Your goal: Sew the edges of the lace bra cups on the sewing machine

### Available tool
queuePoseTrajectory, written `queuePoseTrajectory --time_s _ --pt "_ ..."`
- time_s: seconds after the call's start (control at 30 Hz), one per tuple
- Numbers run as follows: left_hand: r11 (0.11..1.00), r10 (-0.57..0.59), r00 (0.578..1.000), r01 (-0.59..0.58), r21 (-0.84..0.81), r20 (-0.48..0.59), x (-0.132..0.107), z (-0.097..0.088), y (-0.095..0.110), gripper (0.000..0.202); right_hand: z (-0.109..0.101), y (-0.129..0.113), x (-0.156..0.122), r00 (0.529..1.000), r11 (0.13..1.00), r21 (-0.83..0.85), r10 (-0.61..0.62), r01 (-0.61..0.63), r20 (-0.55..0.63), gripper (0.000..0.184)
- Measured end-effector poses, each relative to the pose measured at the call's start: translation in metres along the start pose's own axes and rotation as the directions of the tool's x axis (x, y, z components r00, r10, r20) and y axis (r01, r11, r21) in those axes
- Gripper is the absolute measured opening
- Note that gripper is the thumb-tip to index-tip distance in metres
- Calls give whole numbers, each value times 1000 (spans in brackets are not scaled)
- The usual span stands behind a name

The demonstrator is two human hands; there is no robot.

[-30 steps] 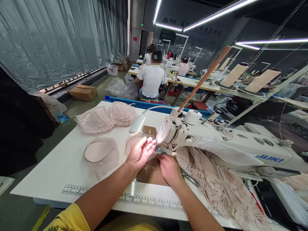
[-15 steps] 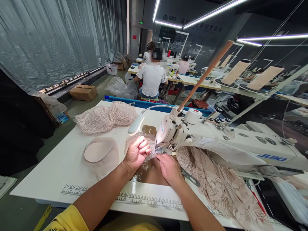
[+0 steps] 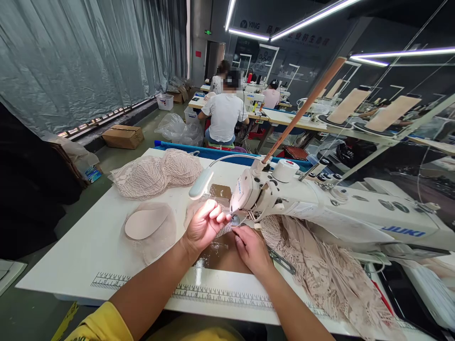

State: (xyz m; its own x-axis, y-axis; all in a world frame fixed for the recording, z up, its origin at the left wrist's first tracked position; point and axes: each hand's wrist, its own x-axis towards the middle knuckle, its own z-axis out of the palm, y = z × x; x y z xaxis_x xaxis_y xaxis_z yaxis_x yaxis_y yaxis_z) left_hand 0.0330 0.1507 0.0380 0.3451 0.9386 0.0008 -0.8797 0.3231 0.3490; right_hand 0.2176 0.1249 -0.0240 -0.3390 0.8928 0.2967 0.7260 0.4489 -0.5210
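My left hand (image 3: 204,225) and my right hand (image 3: 251,248) meet at the needle of a white JUKI sewing machine (image 3: 320,208). Both hands pinch a small piece of beige lace (image 3: 223,229) lying under the presser foot. The left fingers curl around the lace's left edge, lit by the machine's lamp (image 3: 201,183). My right hand rests flat on the table with its fingertips on the lace's near edge. A long beige lace panel (image 3: 320,270) trails from under the machine arm toward the right.
A beige bra cup pad (image 3: 145,223) lies on a fabric piece left of my hands. A pile of lace cups (image 3: 156,173) sits at the table's far left. Small snips (image 3: 282,261) lie by my right wrist. A person in white sits at a table ahead.
My left hand's fingers closed into a fist around the lace, then loosened slightly and shifted toward the needle. My right hand stayed almost still beside the presser foot.
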Motion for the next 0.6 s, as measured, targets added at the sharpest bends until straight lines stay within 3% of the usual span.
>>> queuePoseTrajectory --time_s 0.07,0.13,0.17,0.23,0.3,0.37,0.5,0.6 --pt "1000 8 1000 -7 -17 19 -1 1 0 33 -2 -2 -2 996 983 175 71 -61 -47 30" --pt "999 18 999 -17 -30 36 -3 3 0 31 -5 -6 -3 977 904 395 204 -163 -66 29" --pt "999 26 999 -24 -36 42 -4 4 1 30 -7 -10 -4 959 828 517 281 -217 -46 30" --pt "998 32 998 -30 -47 49 -6 6 2 28 -11 -20 -4 915 595 744 400 -303 53 31" --pt "998 20 998 -17 -53 60 -8 8 3 27 -15 -33 -2 881 348 877 447 -332 157 32" --pt "999 -15 997 17 -29 79 -10 9 4 25 -16 -46 1 870 192 929 449 -316 203 34" --pt "981 -75 995 62 184 67 -12 10 4 20 -13 -64 7 869 90 959 454 -267 200 35" --pt "922 -46 999 39 384 9 -12 9 2 25 -9 -72 6 882 143 946 422 -293 209 34"
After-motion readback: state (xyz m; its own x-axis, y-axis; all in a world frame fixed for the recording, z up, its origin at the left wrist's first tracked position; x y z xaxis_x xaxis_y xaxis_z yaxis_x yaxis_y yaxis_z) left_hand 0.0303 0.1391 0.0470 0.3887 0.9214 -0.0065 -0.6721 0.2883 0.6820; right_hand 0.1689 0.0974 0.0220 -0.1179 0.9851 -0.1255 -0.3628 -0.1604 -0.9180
